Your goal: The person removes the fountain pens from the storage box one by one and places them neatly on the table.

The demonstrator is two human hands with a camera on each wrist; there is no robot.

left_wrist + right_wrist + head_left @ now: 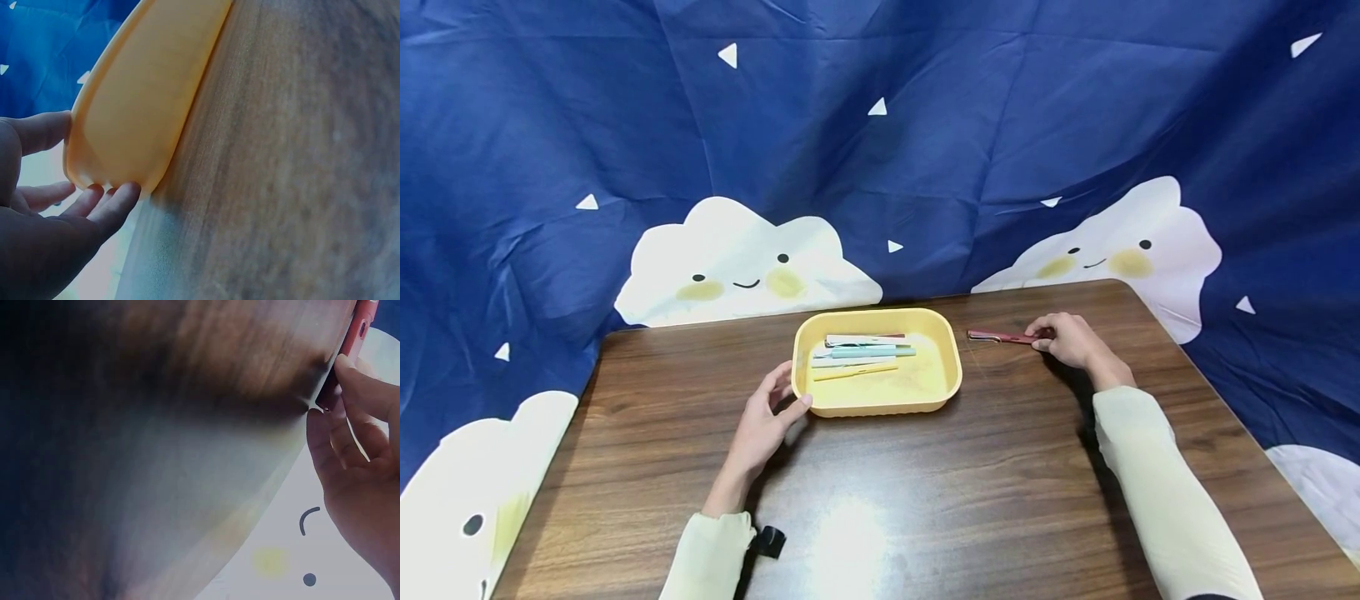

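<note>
A yellow plastic tray stands on the table with several pens lying in it, among them pale blue, white, dark red and yellow ones. My left hand holds the tray's left end, thumb at the front corner and fingers around the side. The left wrist view has the thumb and fingertips against the tray's outer wall. Right of the tray, a dark red pen with a metal clip lies lengthwise, clip end toward the tray. My right hand pinches its right end between thumb and fingers.
The brown wood-grain table ends at a back edge just behind the tray and pen. Behind it hangs a dark blue cloth printed with clouds and white triangles. A small black object shows beside the left sleeve.
</note>
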